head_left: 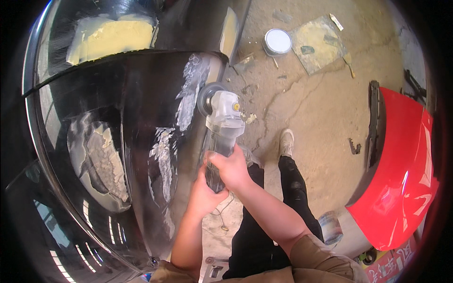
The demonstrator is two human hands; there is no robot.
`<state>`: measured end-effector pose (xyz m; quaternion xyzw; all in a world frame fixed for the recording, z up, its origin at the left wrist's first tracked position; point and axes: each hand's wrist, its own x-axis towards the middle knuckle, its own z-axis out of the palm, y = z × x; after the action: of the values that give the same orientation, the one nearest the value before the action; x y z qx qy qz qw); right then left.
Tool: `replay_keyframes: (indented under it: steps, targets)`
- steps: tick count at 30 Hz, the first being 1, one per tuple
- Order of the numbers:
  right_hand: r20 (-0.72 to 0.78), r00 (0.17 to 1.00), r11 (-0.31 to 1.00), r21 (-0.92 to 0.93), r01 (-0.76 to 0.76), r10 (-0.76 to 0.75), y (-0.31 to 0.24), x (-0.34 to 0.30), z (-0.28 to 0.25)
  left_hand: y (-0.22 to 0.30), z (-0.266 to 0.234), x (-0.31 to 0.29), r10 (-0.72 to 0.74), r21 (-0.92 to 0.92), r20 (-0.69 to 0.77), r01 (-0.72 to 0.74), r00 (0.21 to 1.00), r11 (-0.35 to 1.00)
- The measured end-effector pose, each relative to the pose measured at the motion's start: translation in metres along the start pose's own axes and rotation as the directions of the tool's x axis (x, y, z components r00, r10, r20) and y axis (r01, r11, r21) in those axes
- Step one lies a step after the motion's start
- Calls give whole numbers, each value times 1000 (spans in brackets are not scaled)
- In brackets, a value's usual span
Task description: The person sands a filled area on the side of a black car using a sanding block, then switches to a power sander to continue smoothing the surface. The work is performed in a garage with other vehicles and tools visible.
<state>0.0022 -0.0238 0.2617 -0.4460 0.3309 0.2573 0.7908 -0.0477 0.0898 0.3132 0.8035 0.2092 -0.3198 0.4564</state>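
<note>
grinder [225,115]: lies between the two hands, head pointing away from the person, disc [205,100] beside the scuffed black car panel [146,89]; contact not clear. right hand [230,166] is closed around the body, nearer the head. left hand [203,194] is curled around the rear end, below the right hand.

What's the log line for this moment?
left hand: gripping rear of grinder | right hand: gripping grinder, ahead of left hand | disc: at edge of black panel, contact unclear
</note>
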Motion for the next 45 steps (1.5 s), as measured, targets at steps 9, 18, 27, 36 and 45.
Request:
replay_keyframes:
  steps: [9,18,27,36,45]
  targets:
    - [-22,999,999,-1,-43,43,-11,-7,6,-4,-6,1,22,10,12,-22,1000,1000]
    - [-38,999,997,-65,31,-34,-17,-4,5,0,-5,3,22,17,21,-22,1000,1000]
    - [-33,999,997,-82,-14,11,-15,-1,1,-1,-2,4,38,-18,10,-38,999,999]
    - [-2,1000,988,-155,-2,2,-18,-3,0,6,0,1,-16,8,9,16,1000,1000]
    - [14,1000,992,-126,14,-13,-6,-29,1,-15,4,-28,-5,-31,33,6,999,999]
